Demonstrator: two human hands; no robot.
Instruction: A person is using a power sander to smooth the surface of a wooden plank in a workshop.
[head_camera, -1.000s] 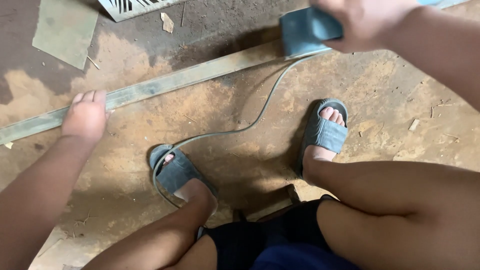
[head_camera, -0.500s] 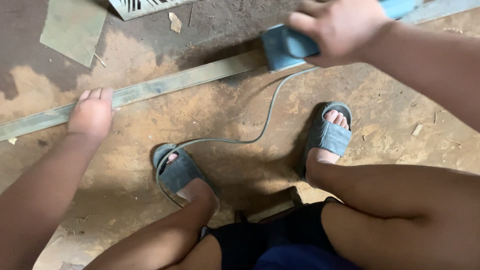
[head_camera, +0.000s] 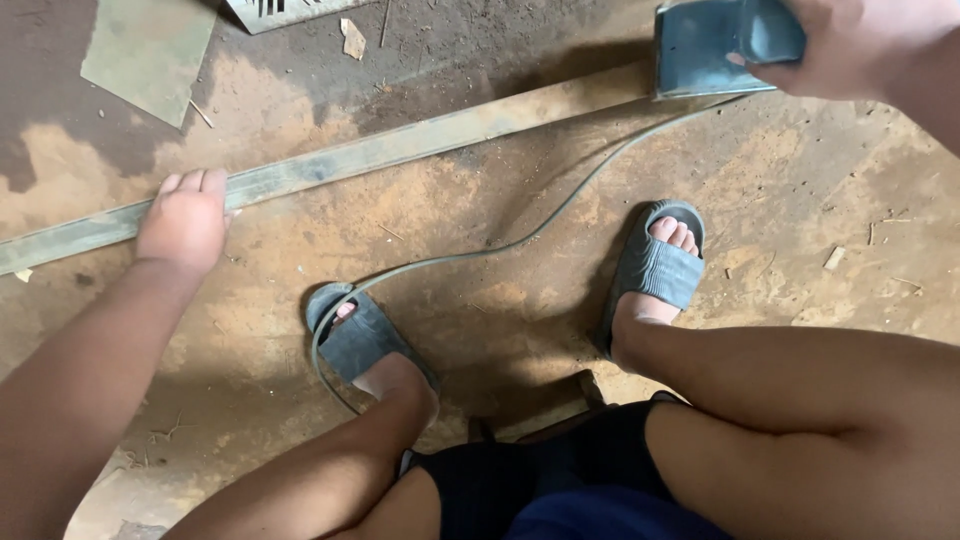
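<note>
Sander (head_camera: 715, 45) in rt hand (head_camera: 850, 45), on strip (head_camera: 400, 155)

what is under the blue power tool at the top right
The blue tool sits on the long wooden strip. Its base hides the contact, and the right hand covers its rear.

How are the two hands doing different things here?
The left hand presses flat on the long wooden strip, fingers extended; the right hand is closed around a blue power sander. The left sits lower in view, the right at the top edge. Both are bare.
</note>
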